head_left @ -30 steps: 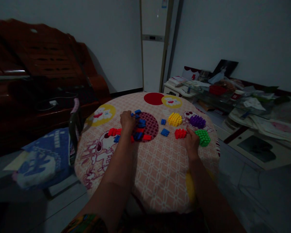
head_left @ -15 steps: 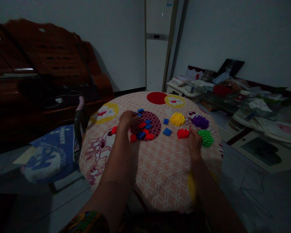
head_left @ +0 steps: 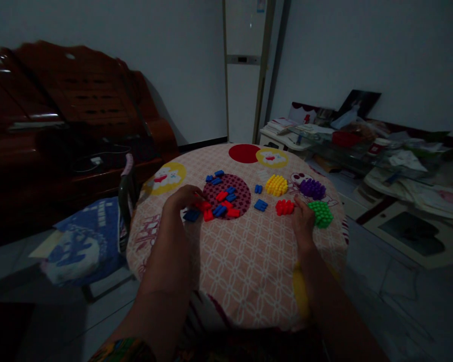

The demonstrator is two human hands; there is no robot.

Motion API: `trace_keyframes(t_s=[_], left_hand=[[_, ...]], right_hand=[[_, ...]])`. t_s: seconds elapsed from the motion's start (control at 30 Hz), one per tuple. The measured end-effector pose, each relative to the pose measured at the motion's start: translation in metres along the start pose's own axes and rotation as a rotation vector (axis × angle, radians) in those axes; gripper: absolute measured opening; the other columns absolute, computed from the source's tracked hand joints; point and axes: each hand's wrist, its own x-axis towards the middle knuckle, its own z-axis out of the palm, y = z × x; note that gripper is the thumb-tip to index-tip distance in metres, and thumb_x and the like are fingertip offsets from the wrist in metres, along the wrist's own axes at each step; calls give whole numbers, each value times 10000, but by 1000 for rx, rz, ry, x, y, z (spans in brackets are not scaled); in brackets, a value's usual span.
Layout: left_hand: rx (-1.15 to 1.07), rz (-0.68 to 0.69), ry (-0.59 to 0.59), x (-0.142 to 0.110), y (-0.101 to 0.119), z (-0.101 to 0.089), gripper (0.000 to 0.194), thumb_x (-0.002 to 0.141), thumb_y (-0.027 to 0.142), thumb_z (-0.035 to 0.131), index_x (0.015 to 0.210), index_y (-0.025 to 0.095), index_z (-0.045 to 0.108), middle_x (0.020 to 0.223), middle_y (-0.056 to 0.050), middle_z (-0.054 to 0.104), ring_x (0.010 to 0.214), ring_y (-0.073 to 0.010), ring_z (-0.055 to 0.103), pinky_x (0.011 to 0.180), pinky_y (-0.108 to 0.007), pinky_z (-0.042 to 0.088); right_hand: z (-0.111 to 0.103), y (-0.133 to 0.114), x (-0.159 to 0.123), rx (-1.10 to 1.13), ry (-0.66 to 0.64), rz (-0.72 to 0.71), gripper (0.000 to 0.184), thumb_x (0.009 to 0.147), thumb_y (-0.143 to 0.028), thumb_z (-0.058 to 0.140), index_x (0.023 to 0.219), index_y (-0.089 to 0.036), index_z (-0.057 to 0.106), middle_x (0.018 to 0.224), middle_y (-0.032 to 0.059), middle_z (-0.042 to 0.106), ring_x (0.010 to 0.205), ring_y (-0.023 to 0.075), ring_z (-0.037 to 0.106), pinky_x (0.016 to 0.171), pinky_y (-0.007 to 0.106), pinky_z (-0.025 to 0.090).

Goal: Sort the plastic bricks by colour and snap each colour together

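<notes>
My left hand [head_left: 183,198] reaches over the left part of the table, its fingers curled down on red building blocks [head_left: 203,205]; its fingertips are partly hidden. Just below those fingers lies a dark blue building block [head_left: 191,215]. More red and blue blocks [head_left: 219,210] are scattered on the dark red printed circle. On the right, my right hand [head_left: 303,217] pinches the edge of a joined red block cluster [head_left: 285,207]. Touching or close beside that hand is a green block cluster [head_left: 320,214]. Yellow [head_left: 277,185] and purple block clusters [head_left: 312,189] sit behind it.
Two blue pieces [head_left: 260,205] lie mid-table on the patterned tablecloth [head_left: 245,261]. To the left stands a chair with a blue cover [head_left: 86,241], before a wooden sofa [head_left: 79,95]. A cluttered glass-topped cabinet [head_left: 324,138] runs along the right wall.
My left hand has moved toward me and slightly left, from near the far blue blocks to the red ones. My right hand stays at the red cluster. The view has shifted slightly.
</notes>
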Motion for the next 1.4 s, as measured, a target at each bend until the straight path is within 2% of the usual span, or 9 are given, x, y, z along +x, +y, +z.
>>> trace_keyframes(t_s=[0.1,0.23,0.47,0.63,0.77,0.97,1.17,1.3,1.4], left_hand=[[-119,141,-36,7,22,13,290,614,262,707,887,176,757,699,-5,698,670,-166,633,613,-228,491],[-235,223,-87,15,41,23,300,629,270,678,901,170,754,682,13,672,657,-159,616,614,-237,505],[-317,246,-18,18,51,32,316,705,315,674,973,156,731,770,-12,695,720,-173,650,649,-262,538],[-276,376,7,11,83,40,335,811,276,578,1101,163,700,880,-40,707,772,-188,673,706,-293,560],[-164,572,28,7,118,64,429,746,151,610,1169,190,678,1131,-63,701,967,-196,664,819,-283,544],[-182,694,-63,-3,156,105,439,700,164,720,1137,146,678,943,-48,726,830,-175,675,732,-261,540],[-142,885,-90,-19,173,123,381,762,130,647,1137,168,705,1092,-74,735,863,-170,692,793,-270,539],[-104,945,14,-33,183,141,404,803,207,656,1204,153,636,1038,-90,729,892,-203,682,819,-311,531],[-11,968,51,-43,188,156,310,817,211,637,1122,153,634,993,-97,715,916,-223,665,836,-321,516]], right_hand=[[1,0,0,-3,5,5,516,788,-284,392,1134,-111,733,1177,163,724,1131,280,636,1043,444,444],[1,0,0,-22,14,9,523,785,-285,385,1118,-88,736,1173,183,721,1122,293,642,1034,459,451],[2,2,1,-5,17,-6,510,771,-295,399,1099,-121,748,1152,155,734,1095,275,652,1026,437,461],[2,3,2,18,21,37,497,791,-311,404,1111,-140,744,1148,142,737,1079,268,657,1003,435,476],[1,4,2,34,20,37,498,802,-311,402,1129,-141,738,1149,135,738,1081,270,655,1010,447,469],[1,4,2,36,28,67,513,789,-319,401,1122,-120,737,1164,153,729,1065,273,657,995,439,472],[0,2,2,61,27,52,502,818,-332,394,1131,-129,729,1128,143,737,1045,261,650,977,431,479],[-2,-1,0,78,36,38,522,821,-312,371,1184,-144,707,1023,109,753,953,244,668,954,428,493],[-4,-3,-1,69,46,41,525,816,-316,374,1185,-146,707,1018,112,753,932,246,670,919,418,508]])
